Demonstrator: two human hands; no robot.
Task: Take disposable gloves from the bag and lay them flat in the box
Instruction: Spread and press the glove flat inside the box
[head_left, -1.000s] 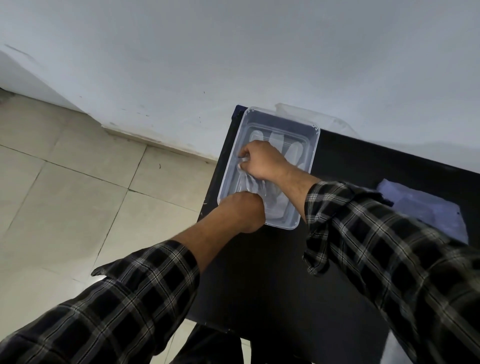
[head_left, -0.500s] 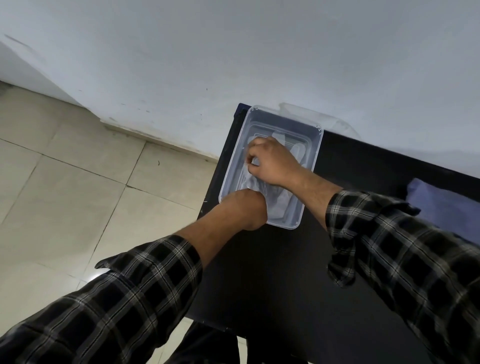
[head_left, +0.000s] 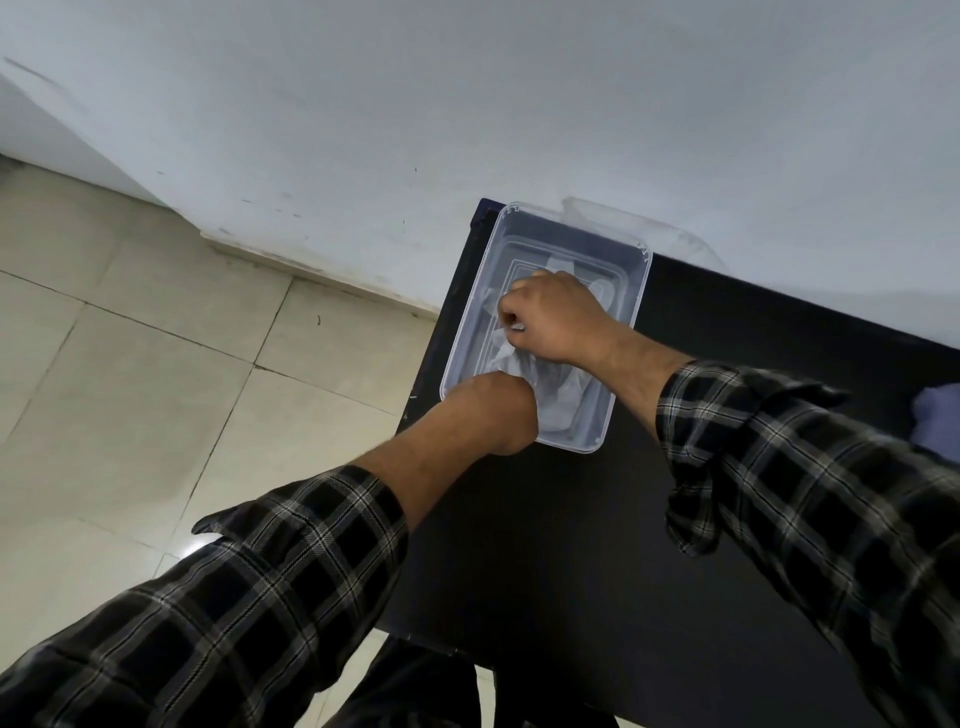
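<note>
A clear plastic box (head_left: 631, 291) sits at the far left corner of the black table (head_left: 571, 545). Thin translucent disposable gloves (head_left: 558, 402) lie inside it. My right hand (head_left: 553, 317) is over the middle of the box, its fingers curled and pinching a bit of glove film. At the near end of the box my left hand (head_left: 498, 413) presses down, fingers hidden below the wrist. A corner of the pale blue bag (head_left: 937, 418) shows at the right edge.
The clear box lid (head_left: 644, 228) leans behind the box against the white wall. The table's left edge drops to a tiled floor (head_left: 130, 374). My checked sleeves fill the foreground.
My right hand has slid toward the far end of the box and curled its fingers. The view has shifted so that the bag is almost out at the right. My left hand stays put.
</note>
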